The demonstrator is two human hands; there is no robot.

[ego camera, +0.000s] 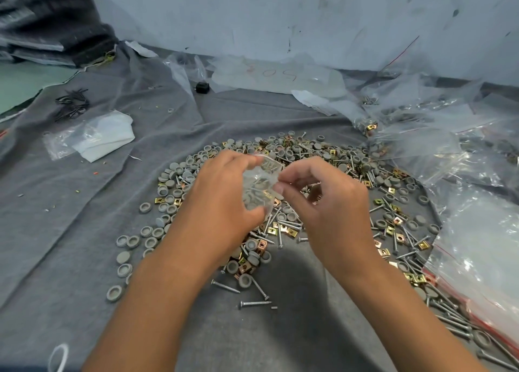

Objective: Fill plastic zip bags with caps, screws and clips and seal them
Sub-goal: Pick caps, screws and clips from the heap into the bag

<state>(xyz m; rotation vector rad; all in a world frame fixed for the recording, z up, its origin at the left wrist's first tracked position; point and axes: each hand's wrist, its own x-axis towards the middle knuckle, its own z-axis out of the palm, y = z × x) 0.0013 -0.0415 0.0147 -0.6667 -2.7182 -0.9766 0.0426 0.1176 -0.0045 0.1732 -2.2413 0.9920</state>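
A small clear zip bag [259, 185] with screws, grey caps and clips inside is held above the pile. My left hand [222, 200] grips the bag from its left side, thumb low and fingers over the top. My right hand [323, 197] pinches the bag's right edge between thumb and forefinger. Below both hands lies a wide heap of grey caps [168, 192], silver screws [283, 222] and brass clips [390, 228] on the grey cloth [98, 231].
Filled clear bags [421, 124] are piled at the right and back right. More large plastic bags [483, 259] lie along the right edge. A white paper and empty small bags [95, 138] sit at the left, black wire ties [71, 104] behind them. A wall stands behind.
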